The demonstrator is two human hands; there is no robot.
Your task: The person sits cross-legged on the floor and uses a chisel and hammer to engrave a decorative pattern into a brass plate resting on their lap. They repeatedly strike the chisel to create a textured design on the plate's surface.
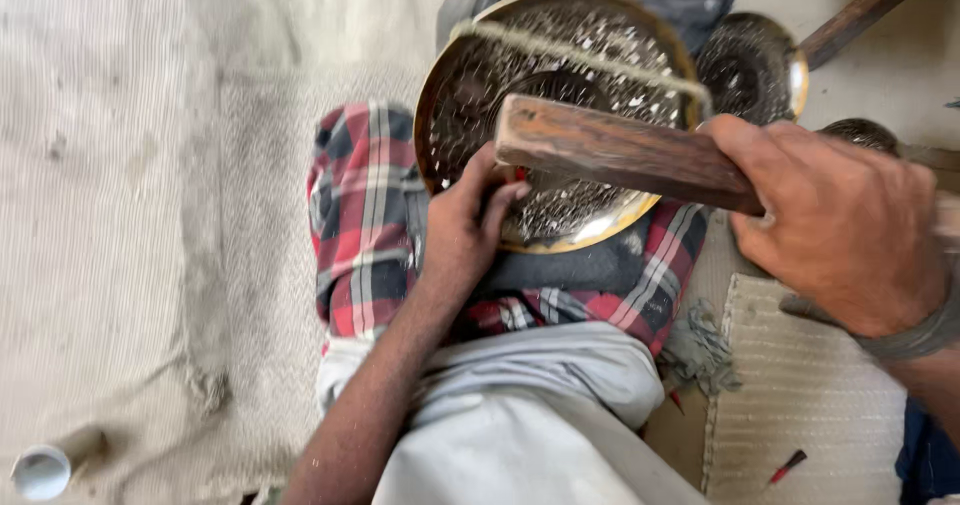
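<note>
Around us lie a second engraved metal dish (752, 65) just beyond the one we work on, a wooden stick (862, 10) slanting off toward the top right corner, a small red-handled tool (787, 465) on the ribbed mat (800, 405) at our right, and a pale cup (40, 471) at the lower left. The wooden block (620, 152) in our right hand (835, 220) crosses in front of the plate and hides part of its middle.

We sit on coarse woven sacking (130, 215) that covers the floor (worn and stained in patches). A red checked cloth (365, 225) is draped over our knee.

The round brass plate (560, 115) rests tilted on that knee, its face dense with fine chased pattern, its rim smooth and bright gold. A length of rough twine (590, 57) runs across its upper part. Our left hand (465, 230) is closed on the plate's lower edge, fingers pinching something small and red against the metal; what it is we cannot tell. Our right hand is wrapped tight around the block's near end, holding it over the plate.
</note>
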